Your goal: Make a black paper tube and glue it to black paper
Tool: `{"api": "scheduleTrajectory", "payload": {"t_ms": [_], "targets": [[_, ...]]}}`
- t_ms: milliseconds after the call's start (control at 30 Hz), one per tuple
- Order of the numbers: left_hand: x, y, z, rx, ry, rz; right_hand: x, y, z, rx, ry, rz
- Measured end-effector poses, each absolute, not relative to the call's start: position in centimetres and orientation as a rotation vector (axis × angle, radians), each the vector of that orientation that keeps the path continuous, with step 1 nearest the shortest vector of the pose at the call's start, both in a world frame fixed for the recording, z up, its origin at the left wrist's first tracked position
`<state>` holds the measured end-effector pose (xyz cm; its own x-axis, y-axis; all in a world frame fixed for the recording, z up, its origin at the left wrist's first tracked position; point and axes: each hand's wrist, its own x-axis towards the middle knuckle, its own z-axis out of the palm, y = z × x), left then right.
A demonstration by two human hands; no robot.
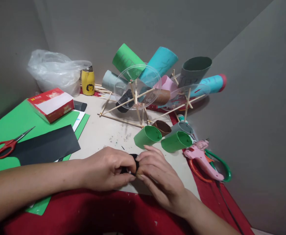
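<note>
My left hand (107, 168) and my right hand (157, 176) meet over a beige board (103, 130), fingers curled together round a small black paper piece (132, 163). Most of that piece is hidden by the fingers. Just beyond the hands lie two green paper tubes (148, 136) (176, 141), with a brown tube (162, 126) and a grey tube (183, 127) behind them. Further back stands a wheel model (138, 98) of wooden sticks and clear plastic discs carrying coloured paper tubes.
A pink glue gun (203, 158) lies at the right on green and orange rings. Red scissors (7, 145) rest on black paper (47, 145) and green sheets at the left. A red tissue box (51, 104), a yellow bottle (87, 81) and a plastic bag (55, 70) stand behind.
</note>
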<state>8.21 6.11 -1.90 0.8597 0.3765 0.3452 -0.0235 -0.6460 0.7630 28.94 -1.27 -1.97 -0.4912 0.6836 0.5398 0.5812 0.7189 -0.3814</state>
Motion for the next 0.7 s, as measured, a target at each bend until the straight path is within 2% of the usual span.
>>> {"api": "scheduleTrajectory", "payload": {"t_ms": [200,333,500,700], "targets": [[8.38,6.35,-1.62,2.093,0.227,0.64,29.59,-1.18,-1.96,-0.989,-2.049,0.377],[8.39,6.45,-1.38,1.969,0.386,0.608,29.92,-0.98,-1.97,-1.029,-1.891,0.345],[8.32,6.25,-1.26,1.847,0.511,0.455,29.57,-0.73,-2.37,-1.005,-1.986,0.323],[8.52,6.39,-1.75,1.974,0.322,0.589,29.37,-1.02,-2.7,-1.002,-2.032,0.427]]}}
